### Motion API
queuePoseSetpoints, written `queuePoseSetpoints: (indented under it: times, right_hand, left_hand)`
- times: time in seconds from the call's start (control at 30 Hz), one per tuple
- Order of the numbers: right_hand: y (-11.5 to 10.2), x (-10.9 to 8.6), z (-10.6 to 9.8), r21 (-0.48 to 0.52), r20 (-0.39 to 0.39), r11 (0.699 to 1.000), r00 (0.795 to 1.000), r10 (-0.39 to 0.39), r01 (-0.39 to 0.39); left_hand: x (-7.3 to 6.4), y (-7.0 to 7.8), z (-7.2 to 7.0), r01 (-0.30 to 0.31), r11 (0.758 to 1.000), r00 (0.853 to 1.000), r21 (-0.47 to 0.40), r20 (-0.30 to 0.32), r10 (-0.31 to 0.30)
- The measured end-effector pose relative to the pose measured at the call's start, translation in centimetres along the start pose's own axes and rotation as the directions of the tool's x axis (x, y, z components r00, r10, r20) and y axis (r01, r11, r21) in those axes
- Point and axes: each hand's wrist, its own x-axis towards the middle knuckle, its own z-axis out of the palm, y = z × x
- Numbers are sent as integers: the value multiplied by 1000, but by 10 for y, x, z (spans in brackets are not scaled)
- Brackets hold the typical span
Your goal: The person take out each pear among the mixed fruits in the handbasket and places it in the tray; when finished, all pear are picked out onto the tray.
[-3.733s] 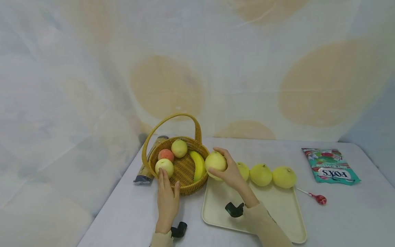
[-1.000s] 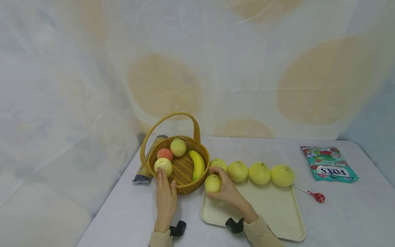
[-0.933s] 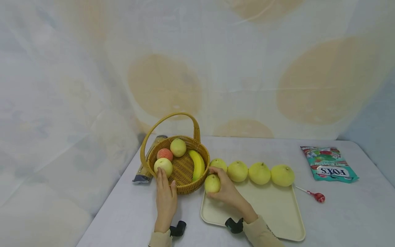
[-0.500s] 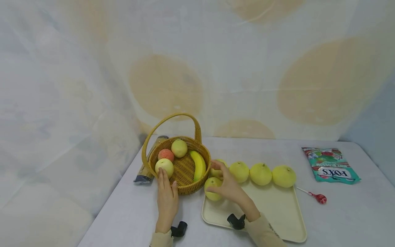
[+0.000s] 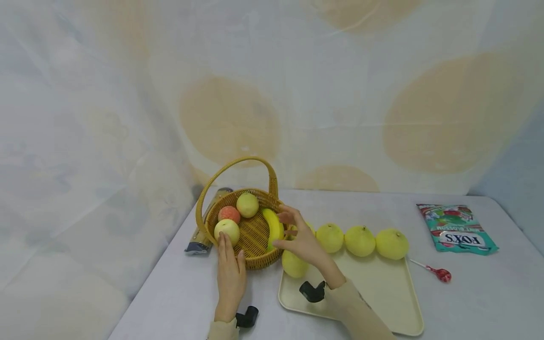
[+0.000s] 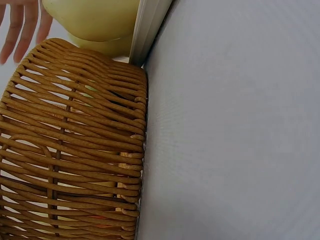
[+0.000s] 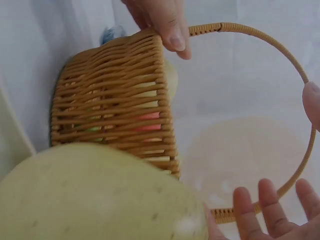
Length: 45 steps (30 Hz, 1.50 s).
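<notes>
- On my head feed, the left hand [image 5: 231, 281] lies with straight fingers across the near left rim of the wicker basket [image 5: 260, 262], holding nothing in a closed grasp; its fingertips overlap the pale apple [image 5: 227, 228], though I cannot tell whether they press it.
- I read the right hand [image 5: 305, 243] as wide and unloaded, fingers spread over the basket's right rim next to the banana [image 5: 275, 227]; contact there I cannot confirm.
- The basket stands by the table's [image 5: 178, 302] far left corner, handle upright, just left of the tray [image 5: 369, 297].
- Inside it I count the banana along the right wall, the pale apple at the near left, a red fruit [image 5: 229, 214] behind that and a greenish fruit [image 5: 248, 205] toward the far edge.
- One yellow fruit [image 5: 293, 265] sits at the tray's left edge, beside the basket; four more [image 5: 360, 241] line its far edge, the leftmost partly hidden by the right hand.
- A long packet [image 5: 199, 246] lies left of the basket.
- Toward the table's right edge I see a lollipop [image 5: 443, 275] and a teal bag [image 5: 458, 231] marked FOX'S.
</notes>
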Motion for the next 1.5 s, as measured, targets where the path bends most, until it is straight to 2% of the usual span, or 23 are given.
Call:
queuePoseSetpoints:
  times: [0.1, 0.4, 0.63, 1.07, 1.3, 1.5]
  right_hand:
    - [-3, 9, 4, 39, 51, 998, 998, 39, -41]
    - [-11, 28, 12, -80, 162, 995, 984, 73, -60]
    - [-15, 44, 15, -123, 282, 992, 957, 66, -32]
    - [-19, 78, 27, -179, 330, 980, 934, 139, -83]
    - [-11, 85, 28, -181, 305, 975, 935, 179, -128]
    - [-6, 91, 31, -177, 331, 969, 917, 222, -171]
  left_hand:
    - [0, -1, 0, 2, 1000, 1000, 0, -2, -2]
    - [0, -2, -1, 10, 1000, 1000, 8, 2, -10]
    - [0, -3, -1, 9, 1000, 1000, 17, 7, -9]
    - [0, -3, -1, -9, 1000, 1000, 20, -15, 9]
    - [1, -3, 2, -21, 1000, 1000, 18, -21, 21]
    - [1, -2, 3, -32, 999, 999, 24, -35, 33]
